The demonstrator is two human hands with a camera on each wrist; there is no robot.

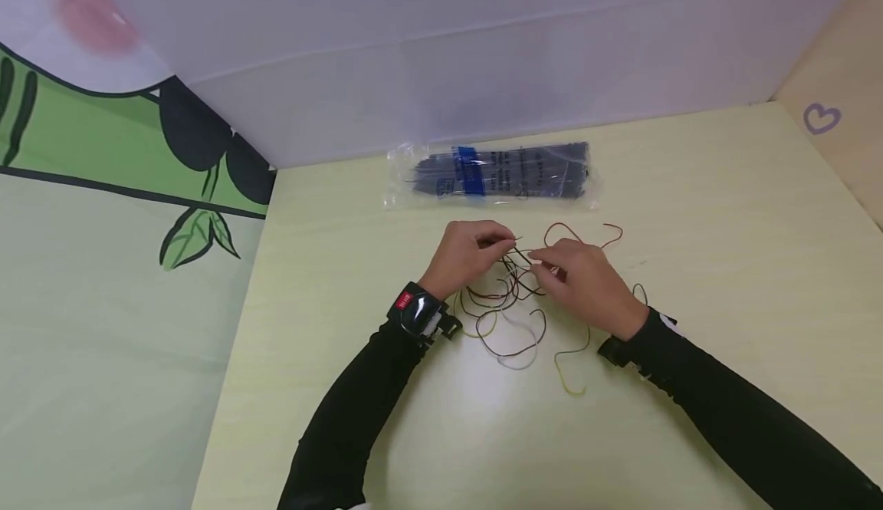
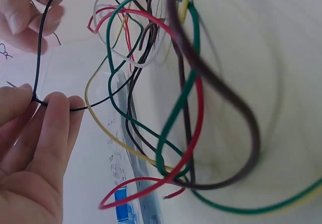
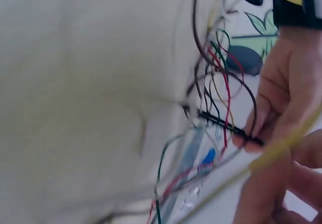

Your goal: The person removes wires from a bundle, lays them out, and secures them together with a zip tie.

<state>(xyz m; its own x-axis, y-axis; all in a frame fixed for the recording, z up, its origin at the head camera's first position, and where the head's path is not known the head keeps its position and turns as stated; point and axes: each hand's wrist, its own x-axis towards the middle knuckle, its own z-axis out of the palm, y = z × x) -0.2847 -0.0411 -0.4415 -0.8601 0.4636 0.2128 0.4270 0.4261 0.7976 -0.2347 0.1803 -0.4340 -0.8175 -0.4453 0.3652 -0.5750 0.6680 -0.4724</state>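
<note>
My left hand (image 1: 474, 253) pinches a thin black wire (image 2: 39, 58) between thumb and fingers. In the left wrist view the wire bends sharply at the fingertips, and a short thin tip sticks out past them. My right hand (image 1: 586, 280) is just to the right, thumb and fingers slightly apart beside the black wire. Whether it touches the wire is hard to tell. Below both hands lies a loose tangle of wires (image 1: 507, 295), with red, green (image 2: 111, 43), yellow, white, brown and black strands. A yellow wire (image 3: 287, 148) crosses in front of the right hand in the right wrist view.
Behind the hands, a clear plastic packet of dark thin strips (image 1: 531, 172) with a blue band lies along the back of the pale table (image 1: 331, 264). A white wall panel (image 1: 414, 50) stands behind it. Loose wire ends spread out toward the front and right.
</note>
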